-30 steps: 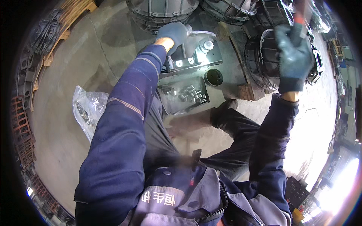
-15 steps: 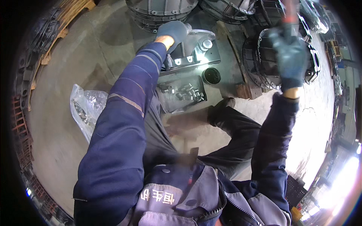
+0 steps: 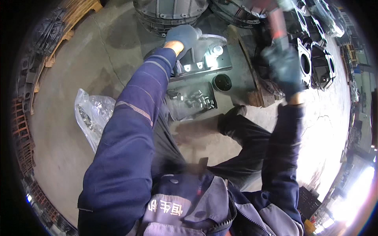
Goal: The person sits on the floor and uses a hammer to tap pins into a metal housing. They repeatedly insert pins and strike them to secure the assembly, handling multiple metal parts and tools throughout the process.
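Observation:
My left hand (image 3: 182,36), in a grey-blue glove, is closed at the upper left of a grey metal casting (image 3: 193,57). A short round metal piece (image 3: 199,32) shows just past its fingers; most of it is hidden by the glove. On the casting's right side stands a bright metal cylinder (image 3: 217,50). The casting rests on a dark flat plate (image 3: 225,63). My right hand (image 3: 281,65), gloved too and blurred by motion, is raised to the right and closed around a red-handled hammer (image 3: 277,25), whose head is smeared at the top edge.
Nearer me lies a dark tray (image 3: 179,112) with several short metal sleeves, beside a round black cup (image 3: 222,82). A clear plastic bag (image 3: 88,118) of parts sits left on the floor. Large metal housings (image 3: 169,13) stand at the back, more (image 3: 323,65) at right, near a wooden pallet (image 3: 256,97).
My right hand and the hammer have swung left toward the casting. My left hand stays at the casting; the view has shifted slightly.

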Available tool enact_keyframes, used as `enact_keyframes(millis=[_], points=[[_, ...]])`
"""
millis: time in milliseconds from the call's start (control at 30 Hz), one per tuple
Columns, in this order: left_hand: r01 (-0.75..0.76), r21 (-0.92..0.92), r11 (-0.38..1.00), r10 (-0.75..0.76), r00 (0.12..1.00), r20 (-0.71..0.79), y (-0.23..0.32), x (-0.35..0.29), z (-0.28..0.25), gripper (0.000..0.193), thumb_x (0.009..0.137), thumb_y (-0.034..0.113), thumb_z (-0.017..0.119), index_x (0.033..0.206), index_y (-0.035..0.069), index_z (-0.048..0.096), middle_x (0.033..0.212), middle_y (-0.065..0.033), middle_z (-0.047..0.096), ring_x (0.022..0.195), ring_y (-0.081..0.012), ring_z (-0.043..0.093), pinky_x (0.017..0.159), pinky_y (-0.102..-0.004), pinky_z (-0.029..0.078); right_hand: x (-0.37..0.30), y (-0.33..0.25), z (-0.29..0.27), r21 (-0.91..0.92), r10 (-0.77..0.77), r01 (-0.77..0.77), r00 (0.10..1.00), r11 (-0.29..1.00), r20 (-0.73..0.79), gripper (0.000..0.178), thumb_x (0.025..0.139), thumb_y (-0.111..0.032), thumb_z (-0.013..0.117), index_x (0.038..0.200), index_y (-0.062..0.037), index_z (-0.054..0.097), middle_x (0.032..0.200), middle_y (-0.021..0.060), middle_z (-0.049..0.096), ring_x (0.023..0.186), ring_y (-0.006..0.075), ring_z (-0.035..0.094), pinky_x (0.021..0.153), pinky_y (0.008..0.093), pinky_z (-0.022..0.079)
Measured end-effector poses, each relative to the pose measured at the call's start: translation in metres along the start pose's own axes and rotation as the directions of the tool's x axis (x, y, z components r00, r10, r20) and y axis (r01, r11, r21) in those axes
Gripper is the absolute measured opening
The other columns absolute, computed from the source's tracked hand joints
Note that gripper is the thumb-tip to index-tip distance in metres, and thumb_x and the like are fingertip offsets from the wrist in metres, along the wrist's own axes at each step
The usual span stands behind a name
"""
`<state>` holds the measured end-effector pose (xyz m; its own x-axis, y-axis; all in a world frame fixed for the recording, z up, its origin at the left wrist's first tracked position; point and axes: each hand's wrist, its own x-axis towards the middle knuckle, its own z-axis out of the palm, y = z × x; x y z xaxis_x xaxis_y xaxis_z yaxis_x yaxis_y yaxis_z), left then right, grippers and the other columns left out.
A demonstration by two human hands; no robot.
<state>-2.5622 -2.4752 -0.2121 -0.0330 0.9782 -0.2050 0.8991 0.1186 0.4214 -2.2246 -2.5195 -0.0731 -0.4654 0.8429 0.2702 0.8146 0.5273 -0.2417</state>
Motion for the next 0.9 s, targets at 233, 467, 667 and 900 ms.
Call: enact_keyframes(millis=[233, 467, 667, 900], points=[[0.061, -0.032, 0.998, -0.06, 0.998, 0.036, 0.005, -0.005, -0.005, 0.058, 0.102, 0.049, 0.043, 0.118, 0.002, 0.073, 0.126, -0.0254, 0.067, 0.119, -0.0429, 0.064, 0.103, -0.0507, 0.048, -0.01, -0.06, 0.035, 0.74, 0.326, -0.055, 0.918, 0.67, -0.226, 0.021, 0.094, -0.024, 0.069, 0.1, -0.0033, 0.072, 0.073, 0.0059, 0.067, 0.062, 0.0158, 0.063, 0.056, 0.0303, 0.05], [-0.05, -0.012, 0.999, 0.051, 0.997, 0.055, 0.009, -0.011, -0.001, 0.055, 0.101, 0.047, 0.045, 0.12, 0.003, 0.073, 0.127, -0.0257, 0.067, 0.12, -0.0436, 0.064, 0.103, -0.0501, 0.049, -0.038, -0.008, 0.079, 0.159, 0.303, -0.365, 0.899, 0.917, 0.315, 0.037, 0.084, -0.034, 0.075, 0.098, -0.0001, 0.074, 0.081, 0.0253, 0.069, 0.076, 0.0416, 0.07, 0.069, 0.0464, 0.054], [0.027, -0.023, 0.999, -0.027, 0.999, 0.019, 0.01, -0.006, -0.009, 0.056, 0.101, 0.046, 0.043, 0.12, 0.003, 0.073, 0.127, -0.0252, 0.067, 0.12, -0.0424, 0.064, 0.103, -0.0494, 0.048, 0.02, -0.047, -0.068, 0.788, 0.37, -0.157, 0.924, 0.595, -0.096, 0.022, 0.099, -0.026, 0.068, 0.1, -0.0046, 0.071, 0.069, -0.0025, 0.061, 0.056, 0.0055, 0.055, 0.05, 0.0244, 0.045], [-0.022, 0.033, 0.999, 0.021, 0.999, 0.041, 0.017, -0.008, -0.001, 0.051, 0.099, 0.041, 0.042, 0.122, 0.007, 0.073, 0.128, -0.0219, 0.068, 0.12, -0.0399, 0.065, 0.101, -0.0491, 0.05, -0.062, -0.054, 0.115, 0.259, 0.554, -0.757, 0.627, 0.6, 0.548, 0.029, 0.083, -0.026, 0.083, 0.088, 0.0007, 0.072, 0.067, 0.007, 0.067, 0.061, 0.0184, 0.062, 0.058, 0.0381, 0.05]])
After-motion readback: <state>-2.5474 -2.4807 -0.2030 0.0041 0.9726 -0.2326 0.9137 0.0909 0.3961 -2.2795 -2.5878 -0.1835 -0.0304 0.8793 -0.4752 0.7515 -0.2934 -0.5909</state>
